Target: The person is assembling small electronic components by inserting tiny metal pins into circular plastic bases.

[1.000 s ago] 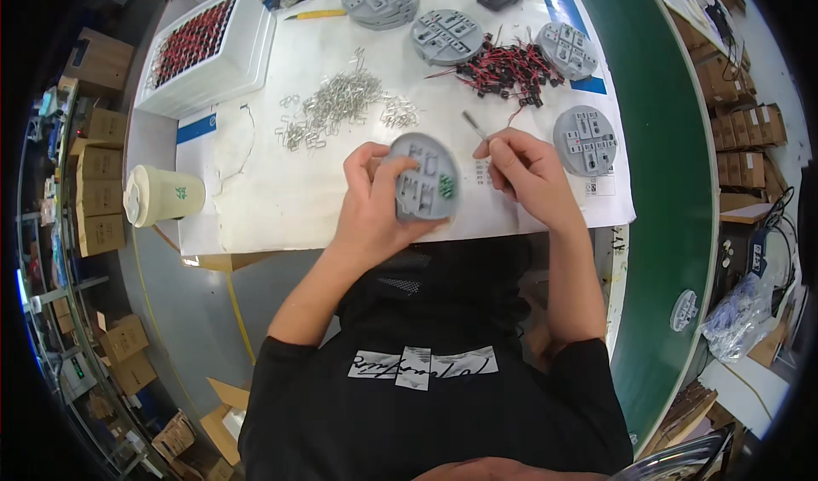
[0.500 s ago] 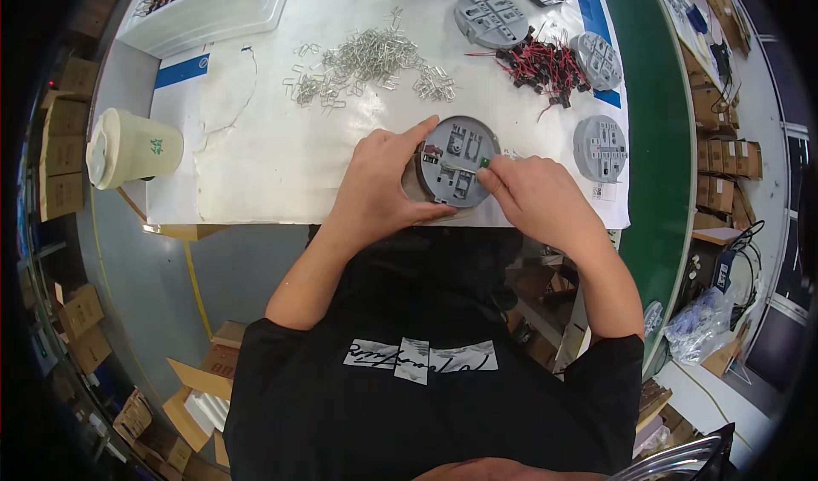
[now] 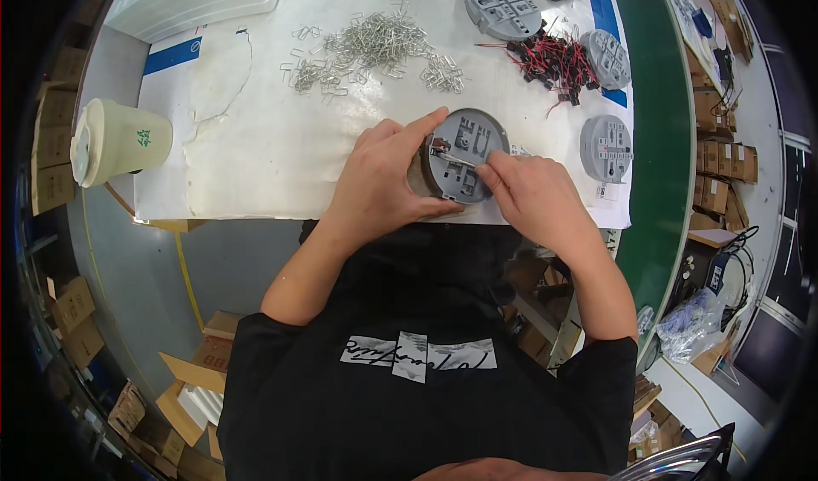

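While the left hand (image 3: 375, 178) curves around the left side of a grey round housing (image 3: 479, 144), the right hand (image 3: 541, 195) holds a thin metal tool (image 3: 461, 161) over its face. The housing sits close to the front edge of the tabletop (image 3: 273, 157), right of its middle; whether its base rests there cannot be told.

The left fingers are spread wide in a C, forefinger along the rim on the side toward the far edge, thumb along the side toward the front edge, so the housing lies between them. The right thumb and forefinger are pinched nearly together on the tool, whose other end is hidden in the hand. The bare length runs out of that pinch toward the left edge, slanting a little to the far edge, its tip by a small dark red piece (image 3: 440, 144) inside the housing's left rim. The housing's slotted face looks up and tips slightly toward the right edge, showing its left wall; being round, it has no long axis.

Farther back lie a heap of wire clips (image 3: 375, 42) and, toward the right edge, a pile of red-and-black wired parts (image 3: 554, 65). A pale lidded cup (image 3: 128, 143) is by the left edge.
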Motion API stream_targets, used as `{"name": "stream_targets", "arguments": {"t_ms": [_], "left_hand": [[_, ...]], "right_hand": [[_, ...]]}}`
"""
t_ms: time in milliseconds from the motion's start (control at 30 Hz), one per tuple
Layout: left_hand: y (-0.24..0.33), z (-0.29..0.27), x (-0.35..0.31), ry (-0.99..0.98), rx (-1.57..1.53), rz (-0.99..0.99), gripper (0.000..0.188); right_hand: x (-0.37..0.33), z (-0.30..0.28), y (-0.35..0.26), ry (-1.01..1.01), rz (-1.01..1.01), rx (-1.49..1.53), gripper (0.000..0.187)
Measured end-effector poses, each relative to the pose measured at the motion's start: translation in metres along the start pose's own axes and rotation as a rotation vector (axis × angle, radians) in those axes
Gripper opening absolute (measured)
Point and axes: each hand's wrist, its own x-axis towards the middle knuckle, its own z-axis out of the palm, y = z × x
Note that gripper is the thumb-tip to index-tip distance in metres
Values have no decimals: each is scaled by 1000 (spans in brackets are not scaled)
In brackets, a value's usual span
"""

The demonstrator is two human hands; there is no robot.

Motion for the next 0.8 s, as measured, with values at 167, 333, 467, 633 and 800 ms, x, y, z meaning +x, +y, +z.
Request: {"name": "stream_targets", "arguments": {"t_ms": [167,333,467,633,800], "left_hand": [[3,-1,0,-29,9,-21,100],[3,-1,0,-16,14,-9,100],[4,-1,0,-11,22,1,100],[4,-2,0,-21,36,1,103],[1,0,-1,-10,22,11,104]], "right_hand": [[-3,-2,-2,-9,52,-38,32],[-2,-5,-4,-14,90,-28,29],[-2,-3,1,-12,52,-29,31],[0,-4,5,-21,11,-32,32],[1,-2,9,-13,-9,-17,31]]}}
